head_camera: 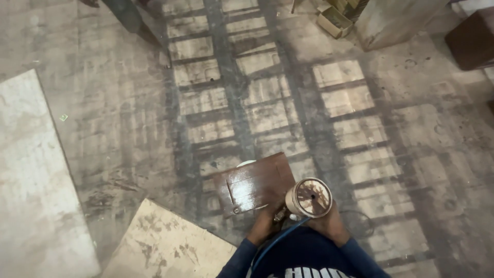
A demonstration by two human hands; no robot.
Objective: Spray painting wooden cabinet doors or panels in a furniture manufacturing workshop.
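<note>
Right now, from the head view, my left hand (pixel 265 222) and right hand (pixel 325 222) are together, both clamped on a spray gun (pixel 307 198) held over a small brown panel (pixel 256 183) on the stained floor (pixel 128 118). Most of the panel looks wet and glossy, so I judge only its edges remain.

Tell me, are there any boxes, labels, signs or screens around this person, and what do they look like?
Open cardboard box: on the floor at the top edge, right of centre; small, rectangular, tan, with dark contents I cannot make out.
Shirt print: pale lettering on the person's dark blue top, at the bottom edge, cut off.
No signs or screens are visible.
</note>
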